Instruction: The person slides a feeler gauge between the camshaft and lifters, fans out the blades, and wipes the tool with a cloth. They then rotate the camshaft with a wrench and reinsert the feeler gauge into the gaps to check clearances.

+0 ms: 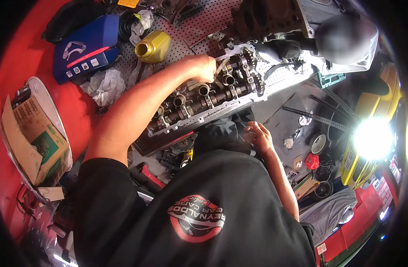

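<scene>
Perforated metal makes up the top of the bench, the largest thing carrying the work, and a dark, rust-brown metal block sits at its far edge, right of the middle. Next in size is the cylinder head, lying along the bench's near edge; its long axis runs aslant, from the near left up toward the bench's right end, where toothed sprockets show. A blue box stands by the bench's left end, with crumpled white paper just in front of it and an open yellow bottle to its right, behind the cylinder head. The left hand is the nearer one, reaching across to the far long side of the cylinder head, which lies right under its fingers and stretches away to both sides. Those fingers are curled in tight; whether they grip anything cannot be told. The right hand is off the near edge, clear of the cylinder head, which lies forward and left of it; its fingers are loosely bent, their contents unclear. Smallest are the round tubes, rowed along the head's length, between its long sides.
</scene>
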`<action>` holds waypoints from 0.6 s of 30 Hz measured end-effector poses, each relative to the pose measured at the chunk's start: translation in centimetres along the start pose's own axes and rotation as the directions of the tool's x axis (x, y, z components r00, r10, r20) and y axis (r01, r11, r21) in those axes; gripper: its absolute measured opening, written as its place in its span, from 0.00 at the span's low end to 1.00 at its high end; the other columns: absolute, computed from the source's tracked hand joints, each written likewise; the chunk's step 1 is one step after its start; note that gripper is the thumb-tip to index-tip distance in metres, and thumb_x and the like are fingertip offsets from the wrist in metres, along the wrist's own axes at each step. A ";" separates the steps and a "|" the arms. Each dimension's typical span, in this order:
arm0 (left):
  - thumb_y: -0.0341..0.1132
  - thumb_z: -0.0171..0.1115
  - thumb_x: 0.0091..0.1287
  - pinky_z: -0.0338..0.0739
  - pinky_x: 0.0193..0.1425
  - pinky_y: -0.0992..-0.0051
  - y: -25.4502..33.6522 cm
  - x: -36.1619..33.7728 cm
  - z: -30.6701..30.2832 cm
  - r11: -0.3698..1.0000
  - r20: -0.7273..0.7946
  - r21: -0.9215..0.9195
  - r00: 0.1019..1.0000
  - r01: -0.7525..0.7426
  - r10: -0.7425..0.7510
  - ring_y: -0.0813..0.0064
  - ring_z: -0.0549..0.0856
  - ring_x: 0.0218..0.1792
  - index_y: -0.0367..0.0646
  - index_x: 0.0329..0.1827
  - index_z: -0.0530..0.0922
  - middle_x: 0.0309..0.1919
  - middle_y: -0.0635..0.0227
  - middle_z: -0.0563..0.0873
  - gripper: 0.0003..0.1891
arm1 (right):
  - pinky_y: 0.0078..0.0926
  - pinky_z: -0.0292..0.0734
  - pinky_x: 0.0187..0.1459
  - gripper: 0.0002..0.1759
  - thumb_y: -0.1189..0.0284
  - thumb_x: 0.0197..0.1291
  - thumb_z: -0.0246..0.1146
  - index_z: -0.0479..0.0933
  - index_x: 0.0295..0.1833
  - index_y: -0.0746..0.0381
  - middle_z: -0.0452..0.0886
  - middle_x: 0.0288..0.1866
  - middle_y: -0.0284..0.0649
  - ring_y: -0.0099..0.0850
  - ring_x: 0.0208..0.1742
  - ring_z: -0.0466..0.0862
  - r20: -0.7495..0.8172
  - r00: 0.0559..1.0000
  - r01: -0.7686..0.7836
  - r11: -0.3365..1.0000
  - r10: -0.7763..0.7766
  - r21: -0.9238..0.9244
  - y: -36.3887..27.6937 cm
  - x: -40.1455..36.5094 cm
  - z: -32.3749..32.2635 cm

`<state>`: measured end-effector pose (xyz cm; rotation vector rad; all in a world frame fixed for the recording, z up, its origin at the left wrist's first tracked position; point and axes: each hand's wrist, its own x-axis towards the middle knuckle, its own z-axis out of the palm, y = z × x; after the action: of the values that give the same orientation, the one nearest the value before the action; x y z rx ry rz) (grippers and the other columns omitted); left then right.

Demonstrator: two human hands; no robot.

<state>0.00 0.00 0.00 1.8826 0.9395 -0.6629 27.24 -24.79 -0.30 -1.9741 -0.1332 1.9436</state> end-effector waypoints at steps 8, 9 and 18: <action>0.41 0.65 0.65 0.80 0.47 0.58 1.0 0.9 0.1 0.997 -0.024 0.046 0.998 0.067 -0.066 0.59 0.87 0.43 0.43 0.42 0.84 0.39 0.60 0.88 0.11 | 0.27 0.81 0.41 0.21 0.58 0.75 0.53 0.75 0.59 0.65 0.83 0.46 0.41 0.28 0.37 0.83 -0.021 0.999 0.029 1.000 -0.029 -0.009 -1.3 0.7 0.2; 0.40 0.65 0.65 0.79 0.46 0.58 1.1 0.6 -0.1 0.998 -0.047 0.026 0.997 0.065 -0.064 0.59 0.87 0.43 0.42 0.40 0.84 0.39 0.60 0.88 0.10 | 0.27 0.81 0.41 0.21 0.59 0.75 0.53 0.75 0.59 0.65 0.83 0.46 0.41 0.27 0.37 0.83 -0.022 0.999 0.024 1.000 -0.024 -0.004 -1.1 0.8 -0.1; 0.31 0.63 0.63 0.79 0.41 0.58 -0.6 -0.5 0.1 0.999 -0.232 0.050 0.972 -0.022 0.033 0.62 0.86 0.36 0.45 0.38 0.80 0.31 0.61 0.86 0.03 | 0.19 0.73 0.31 0.19 0.58 0.74 0.56 0.75 0.57 0.62 0.82 0.43 0.36 0.23 0.32 0.79 -0.060 0.998 0.027 0.999 -0.025 0.021 -0.3 0.8 -1.3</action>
<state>-0.75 -0.07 0.04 2.0429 1.0514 -0.4565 28.63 -24.48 -0.97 -2.0043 -0.1209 1.8598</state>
